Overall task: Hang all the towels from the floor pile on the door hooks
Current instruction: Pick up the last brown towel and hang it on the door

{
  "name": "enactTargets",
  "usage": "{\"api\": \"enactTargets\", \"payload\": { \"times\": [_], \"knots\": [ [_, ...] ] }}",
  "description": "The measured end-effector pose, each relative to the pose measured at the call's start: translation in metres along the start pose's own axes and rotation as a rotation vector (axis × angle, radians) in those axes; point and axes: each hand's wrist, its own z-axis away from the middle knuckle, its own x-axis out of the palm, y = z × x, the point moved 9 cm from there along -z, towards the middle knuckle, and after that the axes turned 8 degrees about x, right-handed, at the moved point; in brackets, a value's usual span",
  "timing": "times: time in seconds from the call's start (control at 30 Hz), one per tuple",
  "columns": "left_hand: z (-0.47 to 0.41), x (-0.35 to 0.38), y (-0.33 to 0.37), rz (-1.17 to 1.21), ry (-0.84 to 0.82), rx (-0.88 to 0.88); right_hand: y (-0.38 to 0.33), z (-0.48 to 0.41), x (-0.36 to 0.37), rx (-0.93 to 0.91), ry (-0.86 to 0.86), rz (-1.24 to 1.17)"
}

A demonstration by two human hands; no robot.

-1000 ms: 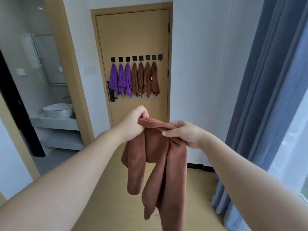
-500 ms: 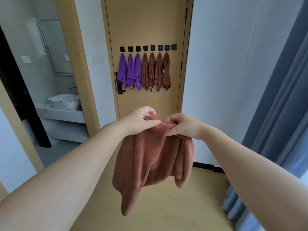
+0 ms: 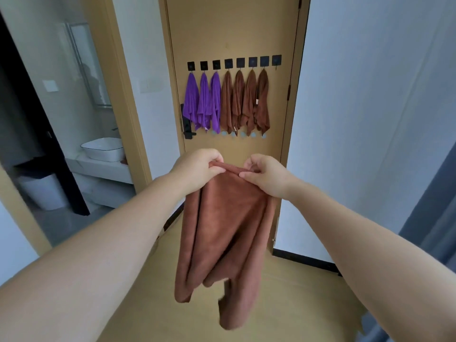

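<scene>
A brown towel [image 3: 224, 233] hangs in front of me from its top edge. My left hand [image 3: 197, 169] pinches that edge on the left, and my right hand [image 3: 264, 175] pinches it on the right, the two close together. Ahead, the wooden door [image 3: 234, 33] carries a row of black hooks [image 3: 228, 63]. Three purple towels [image 3: 203, 102] hang on the left hooks and several brown towels [image 3: 245, 102] beside them. The rightmost hook [image 3: 276, 60] is bare. No floor pile is in view.
An open doorway on the left shows a bathroom with a white basin [image 3: 103, 149] and a white bin [image 3: 47, 191]. A black door handle [image 3: 187, 127] sits left of the hung towels. Grey curtain [image 3: 434, 225] hangs at the right, over tan floor [image 3: 296, 304].
The door and hooks have come closer and larger in view. My hands have spread the towel's top edge slightly apart, and the towel hangs flatter and longer than before.
</scene>
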Motion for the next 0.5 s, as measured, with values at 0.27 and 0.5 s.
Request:
{"api": "enactTargets", "payload": {
  "times": [0.27, 0.5],
  "knots": [
    [-0.068, 0.001, -0.029, 0.015, 0.259, -0.073, 0.118, -0.058, -0.008, 0.345, -0.343, 0.492],
    [-0.138, 0.028, -0.066, 0.183, 0.318, -0.117, 0.163, -0.124, -0.024, 0.372, -0.317, 0.534]
  ]
}}
